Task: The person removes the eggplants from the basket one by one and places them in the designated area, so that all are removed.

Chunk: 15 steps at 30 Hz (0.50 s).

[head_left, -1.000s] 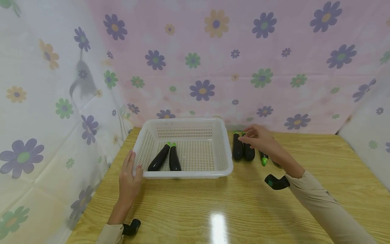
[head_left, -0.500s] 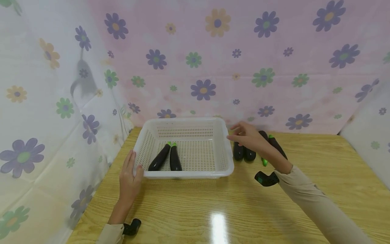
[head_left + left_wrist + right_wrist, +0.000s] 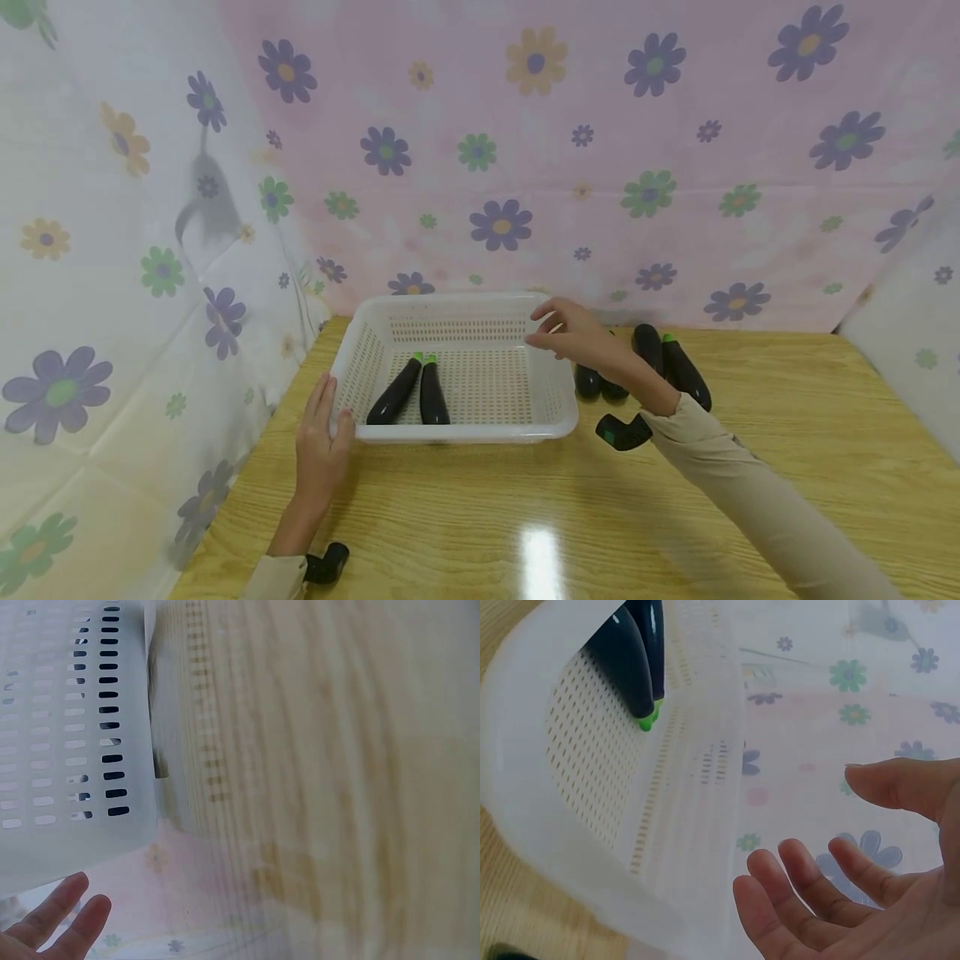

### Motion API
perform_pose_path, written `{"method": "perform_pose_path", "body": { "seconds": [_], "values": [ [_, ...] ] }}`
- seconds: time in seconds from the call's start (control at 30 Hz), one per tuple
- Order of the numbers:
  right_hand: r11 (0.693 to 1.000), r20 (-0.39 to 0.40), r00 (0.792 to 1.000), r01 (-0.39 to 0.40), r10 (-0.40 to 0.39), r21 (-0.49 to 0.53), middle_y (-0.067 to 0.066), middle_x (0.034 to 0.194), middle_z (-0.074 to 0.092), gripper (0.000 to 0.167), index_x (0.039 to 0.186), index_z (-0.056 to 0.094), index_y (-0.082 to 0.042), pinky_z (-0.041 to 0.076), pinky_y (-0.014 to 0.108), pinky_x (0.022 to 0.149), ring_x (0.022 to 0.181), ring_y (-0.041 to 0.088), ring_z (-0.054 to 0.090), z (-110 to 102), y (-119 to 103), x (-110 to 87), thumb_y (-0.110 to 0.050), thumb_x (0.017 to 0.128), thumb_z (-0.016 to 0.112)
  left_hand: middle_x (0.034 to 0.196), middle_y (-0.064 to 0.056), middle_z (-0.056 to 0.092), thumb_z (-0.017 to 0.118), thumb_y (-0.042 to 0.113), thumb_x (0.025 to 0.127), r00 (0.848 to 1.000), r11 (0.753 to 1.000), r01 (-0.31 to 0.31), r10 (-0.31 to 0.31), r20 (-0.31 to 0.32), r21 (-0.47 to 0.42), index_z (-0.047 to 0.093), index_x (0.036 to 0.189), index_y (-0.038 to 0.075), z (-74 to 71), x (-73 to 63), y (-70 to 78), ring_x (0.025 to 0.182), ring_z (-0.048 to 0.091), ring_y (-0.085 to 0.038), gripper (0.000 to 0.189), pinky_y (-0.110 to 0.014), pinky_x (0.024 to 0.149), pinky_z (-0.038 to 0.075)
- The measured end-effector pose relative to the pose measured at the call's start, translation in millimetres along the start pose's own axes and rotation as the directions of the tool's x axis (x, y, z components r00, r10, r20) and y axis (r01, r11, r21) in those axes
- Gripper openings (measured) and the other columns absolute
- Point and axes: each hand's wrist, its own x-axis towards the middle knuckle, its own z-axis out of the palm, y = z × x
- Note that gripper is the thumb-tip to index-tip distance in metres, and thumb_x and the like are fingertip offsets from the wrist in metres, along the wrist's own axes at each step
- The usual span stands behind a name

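Note:
A white plastic basket [image 3: 465,432] stands on the table, with two dark eggplants [image 3: 432,393] lying in it, green stem ends toward the back. My left hand [image 3: 322,442] rests against the basket's left front corner; in the left wrist view its fingers [image 3: 79,922] are straight beside the perforated wall. Over the basket's right rim hovers my right hand [image 3: 581,340], fingers spread and holding nothing. In the right wrist view, the palm and fingers [image 3: 810,877] are bare. Just right of the basket, more eggplants [image 3: 587,383] are partly covered by that hand.
Farther right lie two more eggplants, one [image 3: 647,346] near the wall and one slanted [image 3: 686,371]. Flower-printed cloth [image 3: 525,150] encloses the back and sides of the wooden table [image 3: 450,517]. A black wrist device [image 3: 624,433] sits at my right cuff.
My right hand has moved left, from above the eggplants beside the basket to over the basket's right rim, uncovering the eggplants farther right. The left hand and the basket have stayed put.

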Motion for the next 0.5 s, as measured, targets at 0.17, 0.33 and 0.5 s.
{"method": "perform_pose_path", "body": {
  "seconds": [0.17, 0.33, 0.5],
  "values": [
    [1.000, 0.025, 1.000, 0.006, -0.007, 0.005, 0.024, 0.129, 0.057, 0.048, 0.140, 0.050, 0.001, 0.052, 0.055, 0.095, 0.105, 0.033, 0.062, 7.4, -6.9, 6.8, -0.025, 0.102, 0.064, 0.157, -0.025, 0.046, 0.054, 0.005, 0.095, 1.000, 1.000, -0.008, 0.008, -0.008, -0.001, 0.049, 0.148, -0.009, 0.9, -0.1, -1.8, 0.139, 0.049, -0.048, 0.055, -0.055, 0.104, 0.043],
    [1.000, 0.058, 0.998, -0.002, 0.002, 0.001, 0.023, 0.127, 0.059, 0.047, 0.138, 0.051, -0.001, 0.055, 0.050, 0.091, 0.103, 0.032, 0.063, 15.6, -10.6, 13.1, -0.026, 0.101, 0.065, 0.157, -0.024, 0.046, 0.054, 0.006, 0.095, 1.000, 1.000, -0.002, 0.002, -0.003, -0.002, 0.050, 0.149, -0.008, 0.8, 0.1, -1.5, 0.138, 0.049, -0.048, 0.055, -0.056, 0.103, 0.043],
    [1.000, 0.105, 0.994, 0.002, -0.002, 0.000, 0.023, 0.125, 0.059, 0.046, 0.138, 0.051, 0.000, 0.056, 0.042, 0.085, 0.104, 0.033, 0.064, 23.6, -14.7, 20.7, -0.025, 0.102, 0.064, 0.158, -0.024, 0.045, 0.053, 0.006, 0.096, 1.000, 1.000, 0.007, -0.007, 0.002, -0.002, 0.049, 0.149, -0.008, -0.6, 0.1, 0.7, 0.138, 0.049, -0.048, 0.055, -0.059, 0.102, 0.043]
  ]
}}
